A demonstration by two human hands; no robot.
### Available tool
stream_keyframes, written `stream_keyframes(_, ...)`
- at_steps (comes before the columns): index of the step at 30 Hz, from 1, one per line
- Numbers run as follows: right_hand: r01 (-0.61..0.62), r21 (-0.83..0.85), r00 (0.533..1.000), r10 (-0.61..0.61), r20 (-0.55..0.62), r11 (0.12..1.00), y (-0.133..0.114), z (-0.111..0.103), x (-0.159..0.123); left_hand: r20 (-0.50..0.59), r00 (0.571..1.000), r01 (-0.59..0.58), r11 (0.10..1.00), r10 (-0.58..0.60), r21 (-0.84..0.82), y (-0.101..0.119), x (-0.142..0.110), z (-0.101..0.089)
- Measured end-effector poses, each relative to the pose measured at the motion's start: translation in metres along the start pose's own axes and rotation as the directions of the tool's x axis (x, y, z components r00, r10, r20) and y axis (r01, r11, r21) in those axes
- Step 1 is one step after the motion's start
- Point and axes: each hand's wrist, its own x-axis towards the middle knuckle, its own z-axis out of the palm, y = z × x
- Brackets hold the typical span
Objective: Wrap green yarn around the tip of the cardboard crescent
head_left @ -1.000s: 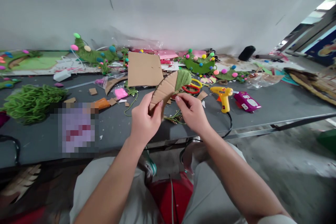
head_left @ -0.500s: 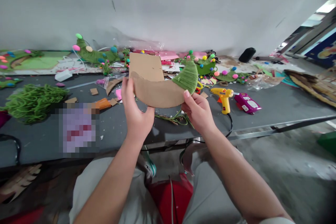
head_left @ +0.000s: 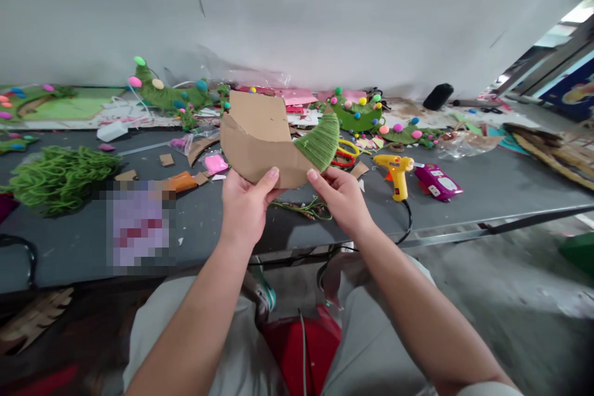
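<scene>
A crescent-shaped piece of cardboard (head_left: 260,154) is held up above the table between both hands. Green yarn (head_left: 320,143) wraps its right end in tight rows, while the middle and left are bare brown. My left hand (head_left: 245,201) is closed on the lower edge, its thumb on the near face. At the lower right, close to the wrapped part, my right hand (head_left: 341,198) pinches the crescent with its thumb in front. Loose green strands (head_left: 309,207) lie on the table beneath it. Behind it stands a square cardboard sheet (head_left: 260,112).
A yellow glue gun (head_left: 395,173) with a black cord lies on the right beside a purple packet (head_left: 436,181). Red and yellow scissors (head_left: 346,153) lie behind my right hand. A green yarn heap (head_left: 62,179) is at left. Crescents with pompoms (head_left: 169,96) line the back.
The crescent has turned from edge-on and upright to lying broadside with its face toward me. My left hand has shifted from its left end to the lower edge.
</scene>
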Motion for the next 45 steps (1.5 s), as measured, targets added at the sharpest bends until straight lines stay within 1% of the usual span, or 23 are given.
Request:
stream_keyframes(3,0.021,-0.050,0.997,-0.018,0.069,0.999,0.001,-0.004,0.002,-0.017,1.000,-0.008,1.000,0.008,0.010,0.005,0.004,-0.006)
stream_keyframes(5,0.019,-0.053,0.997,-0.014,0.081,0.998,0.002,-0.007,0.003,-0.025,1.000,-0.012,1.000,0.013,0.022,0.008,0.005,-0.009)
stream_keyframes(11,0.003,-0.086,1.000,-0.001,0.029,0.996,0.001,-0.009,0.005,-0.057,0.996,-0.065,0.989,0.073,0.131,0.007,0.010,-0.013)
stream_keyframes(13,-0.021,-0.082,1.000,0.022,0.010,0.996,0.001,-0.009,0.004,-0.039,0.990,-0.124,0.971,0.134,0.203,0.005,0.010,-0.013)
stream_keyframes(14,-0.043,-0.077,0.999,0.043,0.000,0.996,0.001,-0.008,0.004,-0.024,0.983,-0.173,0.953,0.184,0.250,0.003,0.009,-0.012)
stream_keyframes(16,-0.093,-0.051,0.996,0.093,-0.013,0.994,0.002,-0.007,0.003,0.019,0.947,-0.306,0.881,0.321,0.361,0.000,0.007,-0.011)
stream_keyframes(18,-0.153,0.010,0.988,0.152,0.007,0.988,0.002,-0.005,0.003,0.075,0.890,-0.433,0.781,0.450,0.449,-0.005,0.005,-0.011)
stream_keyframes(20,-0.228,0.109,0.973,0.224,0.050,0.968,0.002,-0.006,0.005,0.127,0.845,-0.509,0.709,0.519,0.488,-0.010,0.004,-0.013)
stream_keyframes(21,-0.263,0.160,0.964,0.253,0.081,0.952,0.002,-0.007,0.006,0.145,0.835,-0.526,0.692,0.531,0.495,-0.012,0.004,-0.014)
stream_keyframes(23,-0.312,0.230,0.948,0.284,0.145,0.922,0.002,-0.009,0.008,0.160,0.831,-0.533,0.681,0.532,0.503,-0.015,0.006,-0.016)
stream_keyframes(25,-0.310,0.237,0.946,0.272,0.179,0.921,0.003,-0.012,0.009,0.152,0.830,-0.531,0.677,0.537,0.510,-0.014,0.008,-0.017)
stream_keyframes(27,-0.284,0.198,0.952,0.252,0.174,0.938,0.005,-0.014,0.009,0.137,0.821,-0.535,0.665,0.554,0.521,-0.010,0.010,-0.016)
stream_keyframes(30,-0.259,0.151,0.961,0.239,0.135,0.954,0.008,-0.014,0.009,0.136,0.806,-0.548,0.637,0.577,0.542,-0.006,0.010,-0.015)
stream_keyframes(31,-0.258,0.148,0.963,0.241,0.120,0.955,0.009,-0.013,0.009,0.140,0.811,-0.542,0.641,0.568,0.544,-0.006,0.009,-0.015)
stream_keyframes(33,-0.273,0.165,0.960,0.259,0.104,0.948,0.010,-0.013,0.010,0.144,0.840,-0.509,0.668,0.523,0.543,-0.008,0.006,-0.015)
stream_keyframes(35,-0.301,0.216,0.953,0.282,0.114,0.929,0.010,-0.013,0.011,0.155,0.866,-0.477,0.692,0.475,0.542,-0.011,0.003,-0.017)
stream_keyframes(36,-0.318,0.244,0.947,0.294,0.131,0.916,0.009,-0.014,0.012,0.164,0.869,-0.474,0.689,0.467,0.548,-0.012,0.002,-0.018)
stream_keyframes(37,-0.338,0.266,0.939,0.306,0.154,0.903,0.008,-0.014,0.012,0.188,0.862,-0.487,0.666,0.471,0.565,-0.013,0.000,-0.020)
stream_keyframes(39,-0.366,0.287,0.928,0.324,0.186,0.885,0.005,-0.014,0.012,0.277,0.830,-0.539,0.570,0.484,0.620,-0.012,-0.002,-0.022)
stream_keyframes(41,-0.378,0.295,0.923,0.333,0.193,0.877,0.003,-0.014,0.012,0.375,0.799,-0.586,0.470,0.470,0.660,-0.009,-0.003,-0.023)
stream_keyframes(42,-0.380,0.304,0.923,0.334,0.193,0.874,0.002,-0.014,0.012,0.410,0.788,-0.603,0.443,0.459,0.663,-0.008,-0.003,-0.023)
stream_keyframes(43,-0.383,0.314,0.921,0.335,0.199,0.868,0.003,-0.013,0.012,0.428,0.782,-0.613,0.435,0.454,0.659,-0.006,-0.004,-0.023)
stream_keyframes(45,-0.398,0.336,0.914,0.338,0.223,0.854,0.005,-0.013,0.012,0.428,0.780,-0.619,0.462,0.456,0.636,-0.005,-0.005,-0.021)
